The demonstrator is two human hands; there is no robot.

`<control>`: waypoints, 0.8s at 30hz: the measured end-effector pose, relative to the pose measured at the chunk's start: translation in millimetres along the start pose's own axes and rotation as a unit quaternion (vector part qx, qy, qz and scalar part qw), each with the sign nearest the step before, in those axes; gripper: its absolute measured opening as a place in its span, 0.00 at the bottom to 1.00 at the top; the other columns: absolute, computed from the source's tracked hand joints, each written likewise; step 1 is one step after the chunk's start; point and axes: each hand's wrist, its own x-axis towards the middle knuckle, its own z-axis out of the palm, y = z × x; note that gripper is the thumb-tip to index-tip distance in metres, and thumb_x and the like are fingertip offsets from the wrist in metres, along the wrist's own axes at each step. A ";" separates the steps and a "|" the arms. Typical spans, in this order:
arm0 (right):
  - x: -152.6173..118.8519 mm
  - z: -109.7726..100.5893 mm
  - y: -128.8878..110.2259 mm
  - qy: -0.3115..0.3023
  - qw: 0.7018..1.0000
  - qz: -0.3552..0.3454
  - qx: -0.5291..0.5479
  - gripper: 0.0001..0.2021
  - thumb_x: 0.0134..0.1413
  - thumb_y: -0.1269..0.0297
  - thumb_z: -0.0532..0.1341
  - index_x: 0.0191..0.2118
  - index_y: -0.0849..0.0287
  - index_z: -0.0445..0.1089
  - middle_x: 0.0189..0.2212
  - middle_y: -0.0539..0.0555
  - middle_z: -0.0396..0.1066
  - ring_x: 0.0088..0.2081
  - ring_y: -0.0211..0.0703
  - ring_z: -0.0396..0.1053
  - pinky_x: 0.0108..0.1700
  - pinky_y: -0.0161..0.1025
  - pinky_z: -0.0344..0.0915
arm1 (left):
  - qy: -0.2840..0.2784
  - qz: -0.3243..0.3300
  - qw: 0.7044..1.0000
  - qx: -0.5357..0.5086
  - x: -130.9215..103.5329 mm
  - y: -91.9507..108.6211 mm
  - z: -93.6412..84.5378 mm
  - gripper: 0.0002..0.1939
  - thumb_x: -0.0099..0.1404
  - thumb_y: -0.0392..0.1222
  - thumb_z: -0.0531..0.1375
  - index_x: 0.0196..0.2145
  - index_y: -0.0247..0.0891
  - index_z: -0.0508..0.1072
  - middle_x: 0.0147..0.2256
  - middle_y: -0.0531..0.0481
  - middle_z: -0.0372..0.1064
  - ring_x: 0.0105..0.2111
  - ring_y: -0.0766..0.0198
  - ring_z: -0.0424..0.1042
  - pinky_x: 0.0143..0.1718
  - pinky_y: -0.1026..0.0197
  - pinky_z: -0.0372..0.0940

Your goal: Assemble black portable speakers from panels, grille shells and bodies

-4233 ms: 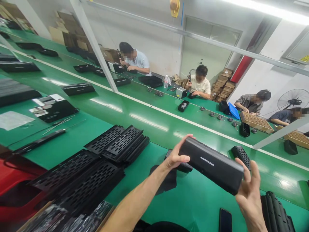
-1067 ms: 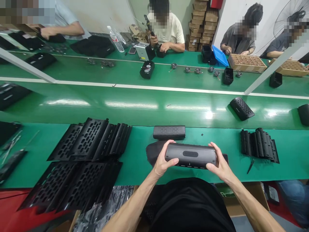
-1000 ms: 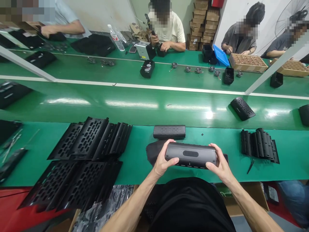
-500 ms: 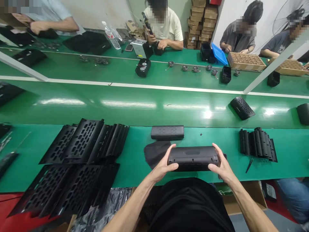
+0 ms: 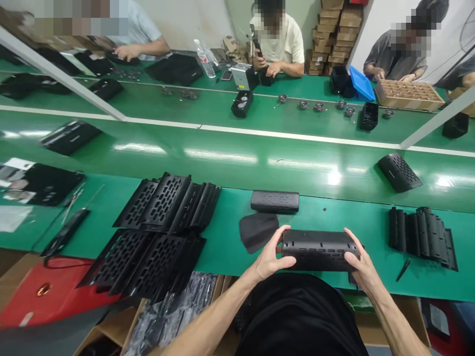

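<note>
Speaker body (image 5: 319, 249) clamped at both ends, left hand (image 5: 270, 257) and right hand (image 5: 361, 264), just above the tabletop (image 5: 230, 237) near edge, slotted side up: looks mid-assembly, grilles (image 5: 166, 207) still stacked, one finished-looking unit (image 5: 275, 201) behind.

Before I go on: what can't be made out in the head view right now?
- Speaker: both ends, covered by the left hand and right hand; its underside faces away.
- Cloth: right corner, behind the left hand.
- Flat dark thing under the right hand: all but a corner, so it can't be identified.
- Small parts on the far belt: too small to identify.
</note>
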 end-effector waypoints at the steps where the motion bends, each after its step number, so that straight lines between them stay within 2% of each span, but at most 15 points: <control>1: 0.6 1.1 0.8 0.006 1.000 0.000 0.008 0.53 0.43 0.43 0.75 0.72 0.51 0.55 0.59 0.62 0.72 0.62 0.65 0.69 0.62 0.58 0.65 | 0.012 0.005 1.000 -0.003 1.0 -1.0 2.1 0.52 0.54 0.58 0.71 0.69 0.40 0.54 0.61 0.38 0.63 0.57 0.44 0.68 0.58 0.47 0.65; 4: 5.4 1.5 2.9 0.020 0.999 0.021 0.030 0.54 0.43 0.44 0.75 0.72 0.53 0.54 0.54 0.62 0.76 0.59 0.65 0.71 0.61 0.60 0.66 | 0.029 -0.006 0.999 -0.013 6.3 -4.7 6.5 0.52 0.53 0.60 0.71 0.68 0.40 0.55 0.59 0.39 0.64 0.57 0.43 0.67 0.56 0.47 0.66; 7: 10.1 -3.4 3.7 0.031 0.997 0.049 0.041 0.54 0.44 0.44 0.75 0.73 0.55 0.53 0.53 0.63 0.76 0.60 0.64 0.71 0.63 0.61 0.63 | -0.003 -0.024 0.999 -0.026 11.0 -4.8 6.6 0.55 0.54 0.61 0.70 0.71 0.42 0.50 0.63 0.36 0.60 0.61 0.40 0.63 0.58 0.45 0.65; 10: 8.1 -7.1 3.3 0.010 0.999 0.029 0.042 0.53 0.44 0.43 0.75 0.72 0.54 0.54 0.56 0.61 0.75 0.62 0.62 0.69 0.66 0.61 0.59 | -0.035 -0.021 0.998 -0.053 14.1 -5.1 4.1 0.57 0.54 0.58 0.71 0.72 0.43 0.46 0.64 0.36 0.58 0.62 0.41 0.62 0.60 0.44 0.62; 14: 1.7 -4.1 1.8 0.018 0.999 -0.033 0.024 0.51 0.42 0.45 0.77 0.70 0.52 0.58 0.62 0.59 0.70 0.67 0.60 0.62 0.69 0.59 0.54 | -0.003 -0.009 0.995 -0.102 20.0 -15.5 3.2 0.48 0.51 0.55 0.72 0.65 0.43 0.59 0.58 0.42 0.65 0.57 0.43 0.66 0.60 0.46 0.61; 19: -2.3 -9.6 -2.7 0.044 0.997 -0.038 -0.047 0.50 0.44 0.42 0.75 0.70 0.54 0.60 0.63 0.61 0.69 0.66 0.63 0.63 0.69 0.60 0.55 | 0.016 -0.033 0.985 -0.168 27.3 -30.1 10.4 0.43 0.49 0.51 0.72 0.60 0.44 0.65 0.56 0.44 0.67 0.55 0.46 0.67 0.59 0.46 0.60; 21: -5.2 -14.5 -1.6 0.055 0.996 -0.047 -0.059 0.54 0.42 0.39 0.75 0.72 0.53 0.56 0.64 0.63 0.68 0.66 0.64 0.62 0.68 0.60 0.58 | 0.015 -0.058 0.974 -0.220 27.8 -35.3 16.4 0.40 0.51 0.50 0.71 0.60 0.45 0.65 0.53 0.44 0.70 0.51 0.48 0.70 0.55 0.47 0.64; 24: -9.4 -14.0 10.1 0.067 0.992 -0.106 -0.004 0.59 0.41 0.36 0.74 0.75 0.48 0.47 0.67 0.63 0.63 0.66 0.63 0.63 0.66 0.59 0.60 | 0.009 -0.112 0.944 -0.311 29.0 -46.5 29.8 0.30 0.57 0.54 0.66 0.55 0.42 0.70 0.46 0.42 0.74 0.39 0.51 0.74 0.42 0.46 0.70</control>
